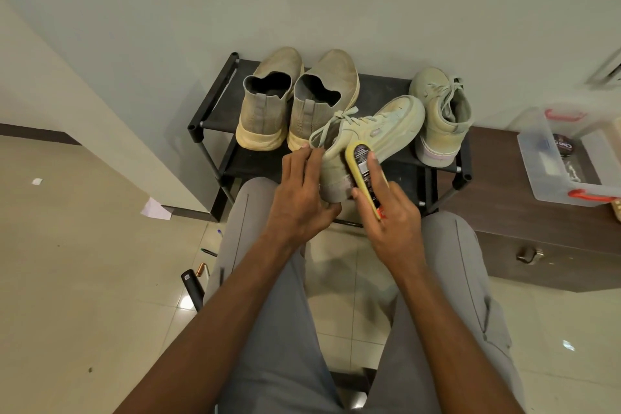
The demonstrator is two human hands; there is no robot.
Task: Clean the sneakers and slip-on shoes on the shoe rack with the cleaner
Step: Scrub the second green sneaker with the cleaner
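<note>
The left hand (302, 191) grips the heel of a pale green suede-like sneaker (366, 138), tilting its side up just in front of the rack (215, 104), probably so the right hand (386, 208), curled round the smooth yellow cleaner (363, 175), can press it on. On the rack, the other sneaker (440, 114) stands right and two knit slip-ons (295, 101) with chunky soles left.

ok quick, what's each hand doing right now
Left hand: gripping the heel end of the laced sneaker.
Right hand: holding the yellow cleaner against that sneaker's side.
</note>
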